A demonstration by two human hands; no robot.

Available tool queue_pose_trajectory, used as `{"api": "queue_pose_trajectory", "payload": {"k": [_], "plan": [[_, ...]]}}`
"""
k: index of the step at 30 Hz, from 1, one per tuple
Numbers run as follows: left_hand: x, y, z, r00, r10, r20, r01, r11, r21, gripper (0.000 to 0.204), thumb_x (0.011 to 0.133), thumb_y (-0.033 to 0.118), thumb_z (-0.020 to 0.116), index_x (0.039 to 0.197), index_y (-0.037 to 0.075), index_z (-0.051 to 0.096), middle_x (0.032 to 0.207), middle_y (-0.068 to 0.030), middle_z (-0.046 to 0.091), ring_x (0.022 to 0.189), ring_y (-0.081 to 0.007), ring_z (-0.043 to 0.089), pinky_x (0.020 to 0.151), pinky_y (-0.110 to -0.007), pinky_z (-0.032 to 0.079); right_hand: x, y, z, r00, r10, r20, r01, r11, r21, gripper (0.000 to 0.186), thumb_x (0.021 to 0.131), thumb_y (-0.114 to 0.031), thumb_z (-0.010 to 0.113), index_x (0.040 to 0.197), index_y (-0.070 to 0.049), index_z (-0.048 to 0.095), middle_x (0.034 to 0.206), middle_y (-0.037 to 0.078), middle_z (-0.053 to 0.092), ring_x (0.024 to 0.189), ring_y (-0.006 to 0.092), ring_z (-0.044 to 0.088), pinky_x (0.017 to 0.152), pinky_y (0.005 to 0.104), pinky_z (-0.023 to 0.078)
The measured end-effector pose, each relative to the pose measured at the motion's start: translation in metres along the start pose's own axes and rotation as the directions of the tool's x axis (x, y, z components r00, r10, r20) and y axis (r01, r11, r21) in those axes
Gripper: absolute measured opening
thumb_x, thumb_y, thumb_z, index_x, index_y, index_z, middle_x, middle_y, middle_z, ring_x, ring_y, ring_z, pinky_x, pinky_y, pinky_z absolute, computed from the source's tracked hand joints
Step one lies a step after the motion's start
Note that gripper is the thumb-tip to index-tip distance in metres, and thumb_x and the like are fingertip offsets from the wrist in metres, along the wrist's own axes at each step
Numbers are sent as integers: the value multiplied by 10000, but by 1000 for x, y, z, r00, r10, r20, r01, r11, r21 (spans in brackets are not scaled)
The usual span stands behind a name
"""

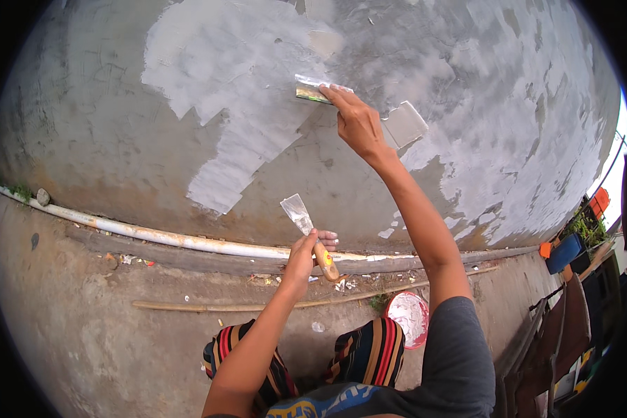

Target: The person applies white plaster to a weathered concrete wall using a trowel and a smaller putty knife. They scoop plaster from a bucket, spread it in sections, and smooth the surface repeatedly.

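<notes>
My right hand [360, 125] is closed on a wide, flat metal scraper blade [315, 89] and holds it against the grey wall [279, 177]. Its fingers press along the blade's right part. Smeared whitish putty [237, 150] covers areas around it, and a thicker square dab of putty [404, 124] sits just right of the wrist. Lower down, my left hand [301, 260] grips a putty knife [297, 213] by its wooden handle. The knife's blade points up and left, coated in white residue, and is apart from the right hand.
A white pipe [188, 241] runs along the wall's foot. On the ground lie a long pole [209, 306] and small debris. A red bucket [419, 342] of white putty stands by my right knee. To the right are a blue container [565, 252] and brown cloth [571, 324].
</notes>
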State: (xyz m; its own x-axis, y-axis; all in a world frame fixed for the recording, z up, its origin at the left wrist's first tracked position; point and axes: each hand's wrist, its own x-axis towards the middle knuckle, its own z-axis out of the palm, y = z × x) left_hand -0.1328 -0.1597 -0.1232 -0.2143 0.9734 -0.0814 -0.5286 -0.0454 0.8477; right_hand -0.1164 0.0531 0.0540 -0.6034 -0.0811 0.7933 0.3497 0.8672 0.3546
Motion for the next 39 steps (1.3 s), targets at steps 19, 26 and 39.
{"api": "queue_pose_trajectory", "payload": {"k": [19,26,39], "plan": [[7,-5,-6,1000,13,-11,-13,999,43,443,1023,388,343,1064,61,638,1002,-58,666,979,-148,616,860,-314,461,50,42,-54,936,175,-306,-198,979,-48,529,775,73,510,1263,-120,578,1198,180,618,1076,340,612,855,392,532],[12,-5,-6,999,-2,-44,3,1000,27,432,1019,389,355,1063,65,638,1010,-55,669,977,-142,614,848,-313,464,63,45,-17,949,67,-309,-125,977,-173,547,766,55,535,1287,-113,556,1282,156,581,1117,328,595,858,397,527],[15,-7,-9,998,-2,-60,2,1000,-6,421,1021,368,364,1091,34,611,1039,-89,650,987,-164,608,855,-328,494,-88,26,-48,824,436,-362,-428,898,106,529,793,103,483,1266,-105,597,1205,138,640,1046,296,651,817,373,525]]}}
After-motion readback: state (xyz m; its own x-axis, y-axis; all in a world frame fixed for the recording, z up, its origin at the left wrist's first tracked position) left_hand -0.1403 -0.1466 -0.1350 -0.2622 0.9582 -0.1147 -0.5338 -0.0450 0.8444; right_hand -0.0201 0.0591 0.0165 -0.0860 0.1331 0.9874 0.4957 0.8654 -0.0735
